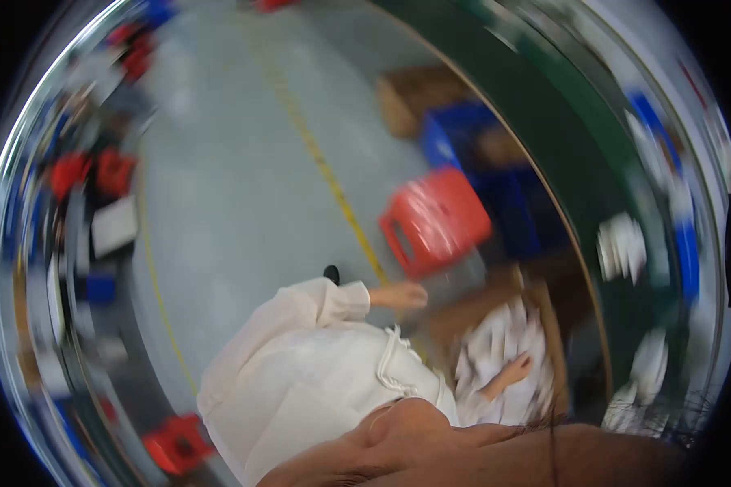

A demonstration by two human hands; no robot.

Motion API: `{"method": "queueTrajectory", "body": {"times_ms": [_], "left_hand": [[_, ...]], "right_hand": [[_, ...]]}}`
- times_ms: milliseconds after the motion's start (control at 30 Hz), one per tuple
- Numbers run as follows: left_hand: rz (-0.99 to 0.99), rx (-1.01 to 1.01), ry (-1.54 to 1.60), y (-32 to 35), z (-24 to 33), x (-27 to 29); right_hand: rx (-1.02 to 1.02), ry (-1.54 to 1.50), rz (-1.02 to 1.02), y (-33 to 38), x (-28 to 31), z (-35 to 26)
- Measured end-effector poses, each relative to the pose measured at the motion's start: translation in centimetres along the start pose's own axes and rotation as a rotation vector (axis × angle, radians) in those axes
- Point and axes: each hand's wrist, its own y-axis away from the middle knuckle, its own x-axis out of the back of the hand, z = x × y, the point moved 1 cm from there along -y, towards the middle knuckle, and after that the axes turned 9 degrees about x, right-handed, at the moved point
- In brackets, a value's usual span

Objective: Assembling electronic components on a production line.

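My left hand (403, 295), in a white sleeve, hangs in front of my body near the red plastic stool (437, 221). No object shows in it, and its fingers are smeared by motion. Lower right, my right hand (512, 374) lies over a heap of white crumpled pieces (495, 341), perhaps paper or thin packets. These fill an open cardboard box (554, 325). Fingers on that hand look curled together against the white pieces; whatever lies between them is hidden.
A long green-topped table (573, 122) curves along the right, carrying white bundles (622, 247). Blue bins (461, 134) and a brown carton (406, 97) stand beneath its edge. Yellow lines (333, 183) cross the grey floor. Red stools (177, 444) and cluttered benches line the left.
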Motion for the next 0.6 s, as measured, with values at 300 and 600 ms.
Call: {"method": "queueTrajectory", "body": {"times_ms": [300, 600], "left_hand": [[0.748, 0.329, 0.829, 20.0, -14.0, 18.0], [1.086, 0.252, 1.293, 31.3, -22.0, 29.2]], "right_hand": [[0.753, -0.342, -1.508, 21.3, -36.7, -31.2], [0.904, 0.408, -1.82, 28.6, -57.4, -31.4]]}}
